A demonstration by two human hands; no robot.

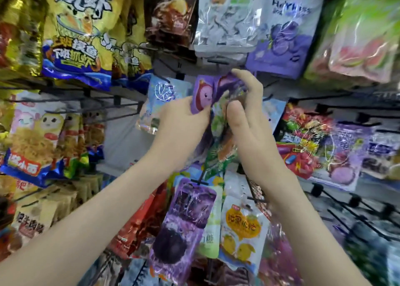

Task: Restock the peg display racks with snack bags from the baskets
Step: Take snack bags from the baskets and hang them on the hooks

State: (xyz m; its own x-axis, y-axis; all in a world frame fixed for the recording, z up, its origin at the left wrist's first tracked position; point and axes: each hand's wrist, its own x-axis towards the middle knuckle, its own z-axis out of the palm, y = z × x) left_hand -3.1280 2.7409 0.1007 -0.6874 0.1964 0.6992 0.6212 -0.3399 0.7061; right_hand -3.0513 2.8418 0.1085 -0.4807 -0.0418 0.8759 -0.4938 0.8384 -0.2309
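Now in hand: purple snack bag (pixel 203 95), at the rack's (pixel 121 142) middle, just below the white bag (pixel 225 21).
Left hand (pixel 184 121): pinches its left edge.
Right hand (pixel 249 116): fingers curled over its top.
Done: most hooks look stocked.
Left: hanging this bag; bare pegs (pixel 320 191) toward the rack's right edge.

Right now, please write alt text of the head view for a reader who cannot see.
Both hands hold a purple snack bag at a peg rack: the left hand pinches its left edge, the right hand grips its top. Other colourful snack bags hang all around.
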